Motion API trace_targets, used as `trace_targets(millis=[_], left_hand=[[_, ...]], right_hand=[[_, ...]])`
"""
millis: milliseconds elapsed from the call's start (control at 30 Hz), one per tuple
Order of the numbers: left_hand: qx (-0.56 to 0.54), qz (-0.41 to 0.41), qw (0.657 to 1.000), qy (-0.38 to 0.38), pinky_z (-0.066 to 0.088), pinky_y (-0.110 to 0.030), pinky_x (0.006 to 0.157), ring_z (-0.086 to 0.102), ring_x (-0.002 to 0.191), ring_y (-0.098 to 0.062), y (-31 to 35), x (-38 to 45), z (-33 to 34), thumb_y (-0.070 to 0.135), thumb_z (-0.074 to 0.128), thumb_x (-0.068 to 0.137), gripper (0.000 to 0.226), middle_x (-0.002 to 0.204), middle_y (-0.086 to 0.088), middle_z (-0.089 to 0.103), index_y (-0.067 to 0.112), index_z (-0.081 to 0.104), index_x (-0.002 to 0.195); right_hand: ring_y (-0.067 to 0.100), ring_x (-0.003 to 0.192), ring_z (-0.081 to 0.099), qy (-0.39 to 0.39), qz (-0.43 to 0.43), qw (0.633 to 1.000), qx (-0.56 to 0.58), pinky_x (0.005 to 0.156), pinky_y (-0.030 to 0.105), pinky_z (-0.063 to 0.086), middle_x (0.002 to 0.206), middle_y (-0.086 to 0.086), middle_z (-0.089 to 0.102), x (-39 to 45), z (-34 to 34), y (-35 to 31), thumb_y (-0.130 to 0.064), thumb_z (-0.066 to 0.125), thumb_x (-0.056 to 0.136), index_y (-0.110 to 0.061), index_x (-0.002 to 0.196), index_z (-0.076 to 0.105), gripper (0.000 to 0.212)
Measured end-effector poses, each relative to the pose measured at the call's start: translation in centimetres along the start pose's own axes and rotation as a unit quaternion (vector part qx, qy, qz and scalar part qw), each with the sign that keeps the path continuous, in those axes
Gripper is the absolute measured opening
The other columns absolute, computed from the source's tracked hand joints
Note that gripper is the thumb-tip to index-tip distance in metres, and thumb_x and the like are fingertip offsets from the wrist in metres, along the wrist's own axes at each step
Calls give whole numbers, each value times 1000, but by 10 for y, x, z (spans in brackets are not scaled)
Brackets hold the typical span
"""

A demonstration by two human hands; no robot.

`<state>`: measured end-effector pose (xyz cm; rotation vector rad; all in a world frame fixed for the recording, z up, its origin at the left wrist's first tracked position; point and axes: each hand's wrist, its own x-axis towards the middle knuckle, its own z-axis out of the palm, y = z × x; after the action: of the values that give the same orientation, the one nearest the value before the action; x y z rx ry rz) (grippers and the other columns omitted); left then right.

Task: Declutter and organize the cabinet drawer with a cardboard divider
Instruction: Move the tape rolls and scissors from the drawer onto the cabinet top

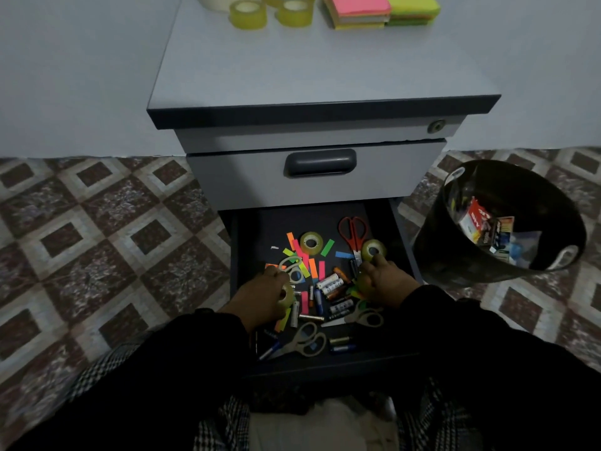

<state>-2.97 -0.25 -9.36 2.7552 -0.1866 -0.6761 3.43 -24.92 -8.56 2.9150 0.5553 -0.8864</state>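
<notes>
Both hands are down in the open drawer (403, 236) of the grey cabinet (312, 76), and it is a jumble in there. The left hand (271, 292) has its fingers curled round a roll of clear tape (287, 296) at the drawer's left side, touching a pair of grey scissors (292, 270). The right hand (383, 279) sits fingers-down among the clutter at the drawer's right side, fingertips against a second tape roll (373, 249); whether it grips anything, I cannot tell. Between the hands lie loose batteries (330, 283) and bright paper strips (312, 266). Red scissors (353, 232) rest toward the drawer's back, another tape roll (311, 243) just left of them. Right of the drawer stands a black bin (455, 236).
</notes>
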Motion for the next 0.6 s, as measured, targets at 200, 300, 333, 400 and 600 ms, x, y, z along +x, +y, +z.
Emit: trace_targets(millis=[200, 300, 333, 400, 600], left_hand=[[-49, 38, 996, 58, 45, -35, 94, 47, 115, -25, 11, -9, -15, 24, 72, 73, 68, 126, -7, 43, 15, 46, 134], [-62, 41, 995, 73, 46, -37, 92, 49, 111, -26, 14, -18, -29, 27, 74, 71, 66, 123, -8, 44, 15, 48, 131], [-57, 38, 995, 74, 46, -36, 91, 49, 110, -26, 16, -21, -35, 28, 74, 72, 66, 122, -9, 43, 15, 48, 132], [-54, 37, 995, 80, 44, -36, 91, 49, 109, -27, 19, -28, -50, 29, 73, 74, 66, 120, -10, 43, 14, 47, 132], [-66, 51, 985, 148, 41, -30, 91, 51, 110, -28, 30, -52, -101, 27, 74, 75, 65, 120, -12, 45, 11, 48, 132]], right_hand=[[35, 129, 37, 31, -28, 998, 41, 102, 36, 38, 144, 15, 26, -18, -30, -13, -28, 60, 87, -16, 145, 26, 68], [31, 127, 41, 47, -42, 995, 72, 101, 32, 37, 141, 15, 32, -32, -47, -20, -29, 62, 86, -8, 141, 29, 68], [31, 127, 41, 53, -44, 995, 77, 100, 31, 36, 139, 15, 34, -36, -52, -23, -30, 61, 86, -6, 140, 30, 67], [31, 128, 40, 65, -46, 993, 83, 101, 30, 35, 140, 17, 34, -45, -64, -28, -33, 60, 86, -5, 140, 29, 69], [29, 123, 45, 111, -76, 989, 67, 96, 30, 38, 137, 13, 37, -74, -112, -44, -24, 66, 84, -9, 139, 33, 66]])
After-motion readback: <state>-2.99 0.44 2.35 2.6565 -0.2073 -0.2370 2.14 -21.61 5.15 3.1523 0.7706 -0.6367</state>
